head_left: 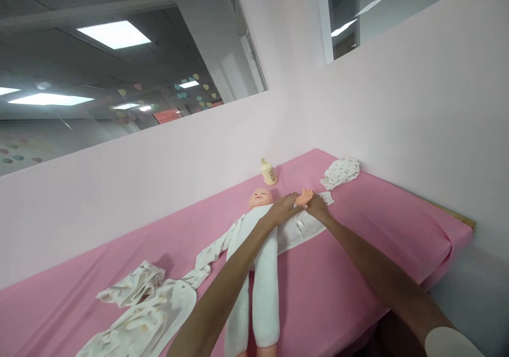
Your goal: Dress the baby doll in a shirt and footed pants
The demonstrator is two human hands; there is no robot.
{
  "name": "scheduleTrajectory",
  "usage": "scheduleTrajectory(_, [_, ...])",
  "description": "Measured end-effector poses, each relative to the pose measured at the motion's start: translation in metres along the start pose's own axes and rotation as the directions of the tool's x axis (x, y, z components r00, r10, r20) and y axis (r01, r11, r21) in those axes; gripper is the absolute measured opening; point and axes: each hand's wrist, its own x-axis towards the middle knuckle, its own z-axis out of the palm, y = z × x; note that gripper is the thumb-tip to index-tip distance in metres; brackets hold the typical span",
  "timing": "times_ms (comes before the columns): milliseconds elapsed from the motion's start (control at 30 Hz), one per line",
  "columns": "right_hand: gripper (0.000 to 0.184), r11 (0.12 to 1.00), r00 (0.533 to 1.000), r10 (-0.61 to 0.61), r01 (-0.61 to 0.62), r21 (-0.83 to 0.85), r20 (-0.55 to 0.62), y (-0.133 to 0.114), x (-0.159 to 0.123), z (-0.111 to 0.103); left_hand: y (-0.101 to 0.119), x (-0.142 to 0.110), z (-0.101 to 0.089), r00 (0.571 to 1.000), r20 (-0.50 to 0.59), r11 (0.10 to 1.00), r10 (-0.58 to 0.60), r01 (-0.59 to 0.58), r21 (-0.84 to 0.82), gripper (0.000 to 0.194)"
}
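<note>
A baby doll [261, 197] lies on its back in a white long-legged undersuit. My left hand [283, 209] reaches across its chest and is closed around its arm. Just beyond my fingers the doll's hand [305, 196] sticks up. My right hand [317, 207] is closed at the doll's wrist, its fingertips partly hidden. Spread under the doll is an open white baby garment [296, 233] with a small print at its edges. One printed sleeve [217, 248] stretches out to the left, and a bit of printed cloth [328, 198] shows past my right hand.
A small bottle [269, 172] with cream-coloured contents stands by the wall behind the doll's head. Folded printed cloth [341, 171] lies at the back right. More printed baby clothes [147, 314] are heaped at the front left. Pink padding [382, 224] covers the table, with walls behind and right.
</note>
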Motion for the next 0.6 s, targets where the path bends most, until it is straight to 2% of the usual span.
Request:
scheduleTrajectory(133, [0.008, 0.988, 0.994, 0.095, -0.086, 0.129, -0.06, -0.007, 0.011, -0.014, -0.01, 0.008, 0.01, 0.99, 0.009, 0.99, -0.139, 0.139, 0.008, 0.051])
scheduleTrajectory(267, [0.011, 0.971, 0.988, 0.115, -0.09, 0.223, -0.102, -0.013, 0.009, -0.023, -0.013, 0.014, 0.02, 0.982, 0.113, 0.987, -0.154, 0.159, -0.034, 0.052])
scheduleTrajectory(367, [0.017, 0.972, 0.981, 0.102, -0.063, 0.225, -0.166, -0.018, 0.0, -0.028, -0.013, 0.018, 0.025, 0.976, 0.141, 0.984, -0.168, 0.173, -0.028, 0.051])
scheduleTrajectory(500, [0.015, 0.995, 0.978, -0.022, 0.043, 0.093, -0.21, -0.031, -0.016, -0.03, -0.017, 0.023, 0.028, 0.959, 0.182, 0.974, -0.217, 0.226, -0.029, 0.05])
scheduleTrajectory(600, [0.015, 0.982, 0.973, -0.189, 0.189, -0.011, -0.132, -0.039, -0.026, -0.027, -0.02, 0.026, 0.028, 0.95, 0.176, 0.964, -0.257, 0.264, -0.019, 0.051])
